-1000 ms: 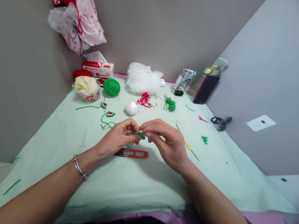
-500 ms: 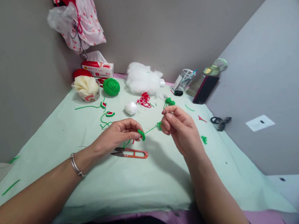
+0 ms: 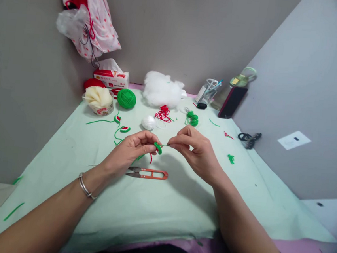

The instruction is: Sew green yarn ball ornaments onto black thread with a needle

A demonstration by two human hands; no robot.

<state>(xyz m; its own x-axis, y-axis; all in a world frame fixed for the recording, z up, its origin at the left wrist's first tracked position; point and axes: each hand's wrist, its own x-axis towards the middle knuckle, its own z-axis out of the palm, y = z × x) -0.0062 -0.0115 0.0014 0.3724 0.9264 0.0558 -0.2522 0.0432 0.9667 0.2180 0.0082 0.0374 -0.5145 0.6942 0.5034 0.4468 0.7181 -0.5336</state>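
Observation:
My left hand (image 3: 135, 149) pinches a small green crocheted piece (image 3: 158, 148) over the middle of the table, with green and red yarn ends hanging below it. Close on its right, my right hand (image 3: 194, 151) has thumb and forefinger pressed together on a thin needle (image 3: 164, 145), whose far end meets the green piece. Orange-handled thread snips (image 3: 152, 174) lie below the hands. Two small red and green crocheted pieces, one of them a curved slice (image 3: 124, 129), rest to the left with green yarn tails.
Behind the hands are a white yarn ball (image 3: 148, 122), a green yarn ball (image 3: 126, 98), white stuffing (image 3: 162, 90) and red yarn (image 3: 163, 114). A phone (image 3: 232, 102) leans by a bottle at the back right. A tissue box (image 3: 111, 79) stands at the back left.
My right hand has come down and left, close to the green piece. The needle now shows between the hands, and the green yarn stretched there before is no longer seen.

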